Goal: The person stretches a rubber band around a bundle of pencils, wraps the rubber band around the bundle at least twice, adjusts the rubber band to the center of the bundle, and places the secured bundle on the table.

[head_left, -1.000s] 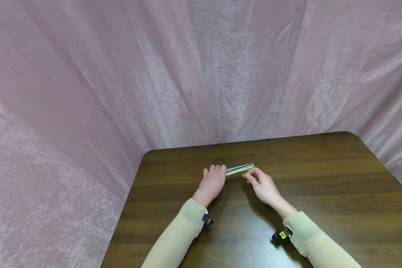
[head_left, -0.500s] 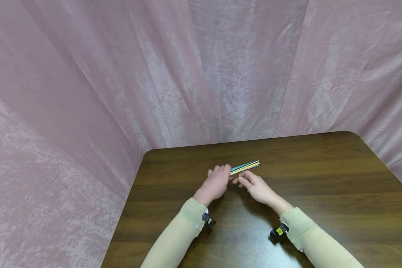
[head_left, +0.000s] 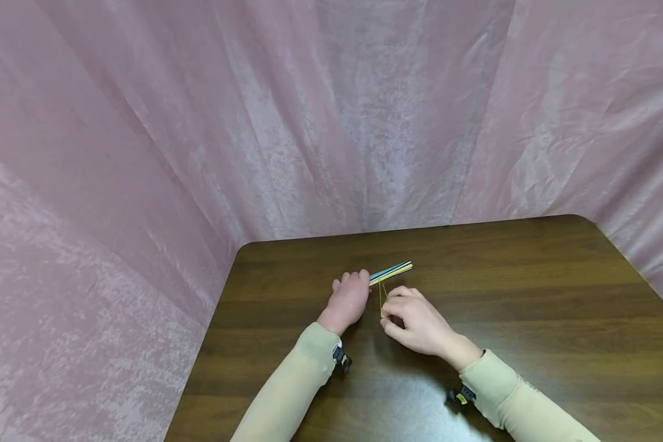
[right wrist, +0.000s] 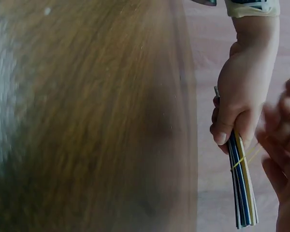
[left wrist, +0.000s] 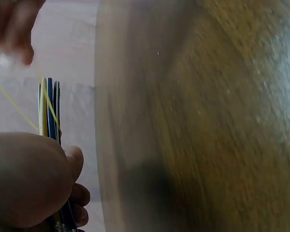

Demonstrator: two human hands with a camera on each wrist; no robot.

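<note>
My left hand (head_left: 347, 301) grips a bundle of long, thin sticks (head_left: 392, 272) in teal, yellow, white and dark colours. The free ends point to the right and slightly away; the fist covers the other part. A thin yellow rubber band (head_left: 380, 299) loops round the bundle just beyond the left fist. Pinched in my right hand (head_left: 420, 322), the band is stretched towards me. In the right wrist view the band crosses the sticks (right wrist: 241, 186) near the left thumb, and the right fingers (right wrist: 275, 169) are partly blurred. What kind of sticks they are, I cannot tell.
Both hands are above a brown wooden table (head_left: 530, 294) with rounded far corners. A pink velvety curtain (head_left: 392, 123) hangs behind and to the sides. Small black cameras (head_left: 461, 396) are strapped at both sleeve cuffs.
My right hand has moved left along the bundle and then drawn back towards me, stretching the rubber band from the sticks. The left hand shifted right a little, then back, still gripping them.
</note>
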